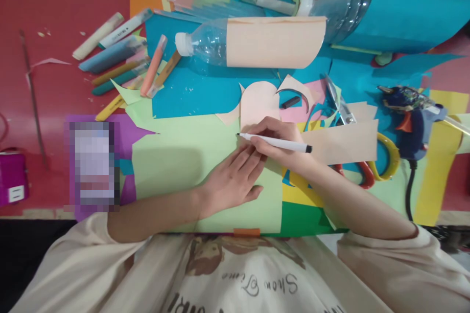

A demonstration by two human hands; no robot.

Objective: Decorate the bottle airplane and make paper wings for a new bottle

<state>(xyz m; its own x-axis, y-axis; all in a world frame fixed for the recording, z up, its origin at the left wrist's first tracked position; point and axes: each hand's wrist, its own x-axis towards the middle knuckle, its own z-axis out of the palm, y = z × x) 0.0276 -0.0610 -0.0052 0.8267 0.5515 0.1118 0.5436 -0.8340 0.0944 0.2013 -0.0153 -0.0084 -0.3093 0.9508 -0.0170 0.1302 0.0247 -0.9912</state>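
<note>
A white marker (282, 144) with a black end is gripped in my right hand (281, 137), fingers closed around it. Its dark tip points left, at the edge of a peach paper cutout (259, 100) with a rounded top. Whether the tip touches the paper I cannot tell. My left hand (238, 173) lies flat, fingers stretched, on a light green sheet (165, 171); its fingertips reach the right hand and the lower end of the cutout, which is partly hidden. A small black marker cap (290, 102) lies to the right of the cutout.
A plastic bottle wrapped in peach paper (275, 41) lies across the back. Scissors with red and yellow handles (389, 156) rest partly under paper at right, beside a blue glue gun (416, 127). Several markers (121, 58) and a blurred phone (93, 164) are at left.
</note>
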